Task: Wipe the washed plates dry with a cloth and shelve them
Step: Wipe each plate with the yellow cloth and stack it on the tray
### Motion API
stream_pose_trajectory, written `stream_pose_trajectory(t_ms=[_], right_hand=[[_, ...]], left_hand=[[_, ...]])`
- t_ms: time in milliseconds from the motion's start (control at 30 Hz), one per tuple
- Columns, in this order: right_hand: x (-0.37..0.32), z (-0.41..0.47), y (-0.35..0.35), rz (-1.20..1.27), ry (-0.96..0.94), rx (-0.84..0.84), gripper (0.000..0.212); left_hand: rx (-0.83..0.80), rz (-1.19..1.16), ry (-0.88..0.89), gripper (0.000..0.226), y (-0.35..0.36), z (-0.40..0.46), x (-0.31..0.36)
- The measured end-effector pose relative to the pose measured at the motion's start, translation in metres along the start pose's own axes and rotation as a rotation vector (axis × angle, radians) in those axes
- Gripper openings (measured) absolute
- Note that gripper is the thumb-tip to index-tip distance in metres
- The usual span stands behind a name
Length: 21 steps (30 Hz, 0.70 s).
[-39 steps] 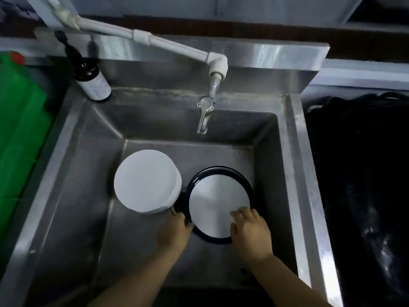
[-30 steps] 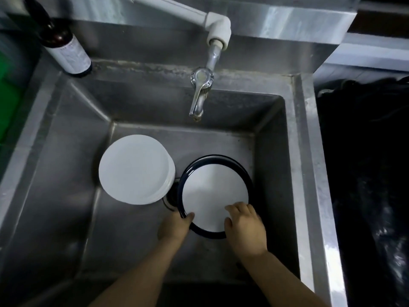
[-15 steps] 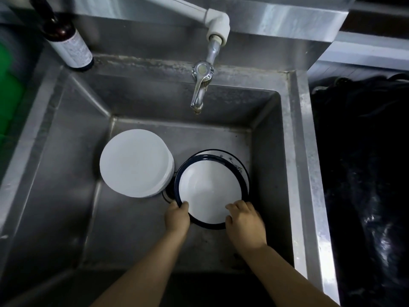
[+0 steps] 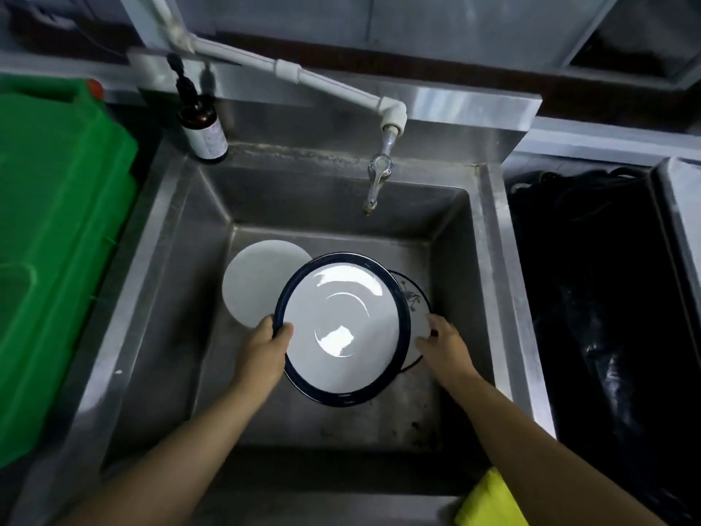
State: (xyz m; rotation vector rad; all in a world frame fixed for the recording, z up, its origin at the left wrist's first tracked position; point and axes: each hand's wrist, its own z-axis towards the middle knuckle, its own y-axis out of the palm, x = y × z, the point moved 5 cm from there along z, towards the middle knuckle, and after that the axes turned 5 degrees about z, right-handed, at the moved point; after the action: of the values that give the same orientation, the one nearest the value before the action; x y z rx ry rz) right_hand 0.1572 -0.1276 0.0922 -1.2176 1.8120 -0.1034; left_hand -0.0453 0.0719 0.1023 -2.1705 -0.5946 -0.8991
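A white plate with a dark blue rim point(image 4: 343, 328) is lifted and tilted above the sink floor, wet and shining. My left hand point(image 4: 265, 345) grips its left rim, thumb on the inside. My right hand point(image 4: 442, 341) rests on the edge of a second plate point(image 4: 415, 303) with a small dark pattern, which lies under the lifted one; its fingers are apart. A stack of plain white plates point(image 4: 254, 286) stands in the sink to the left. A yellow cloth point(image 4: 489, 503) shows at the lower right by my right arm.
The steel sink point(image 4: 159, 282) has a tap point(image 4: 375, 187) over its back wall and a brown pump bottle point(image 4: 203, 131) on its back left corner. A green plastic crate point(image 4: 57, 237) stands to the left. A dark bin point(image 4: 591, 298) lies to the right.
My left hand has raised the blue-rimmed plate off the one beneath and tilted it up. My right hand has slid right onto the lower plate's edge. The camera has pulled back.
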Motion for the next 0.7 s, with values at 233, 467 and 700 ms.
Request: stream_pose_trajectory(t_ms=[233, 467, 700], right_hand=[[-0.065, -0.058, 0.022, 0.616, 0.069, -0.141, 0.015], [-0.127, -0.121, -0.005, 0.975, -0.207, 0.016, 0.014], [-0.163, -0.162, -0.045, 1.067, -0.455, 0.075, 0.019]], left_hand=[[-0.038, -0.059, 0.184, 0.015, -0.075, -0.032, 0.047], [-0.024, -0.193, 0.342, 0.015, -0.117, -0.066, 0.094], [-0.004, -0.239, 0.406, 0.029, -0.119, -0.092, 0.123]])
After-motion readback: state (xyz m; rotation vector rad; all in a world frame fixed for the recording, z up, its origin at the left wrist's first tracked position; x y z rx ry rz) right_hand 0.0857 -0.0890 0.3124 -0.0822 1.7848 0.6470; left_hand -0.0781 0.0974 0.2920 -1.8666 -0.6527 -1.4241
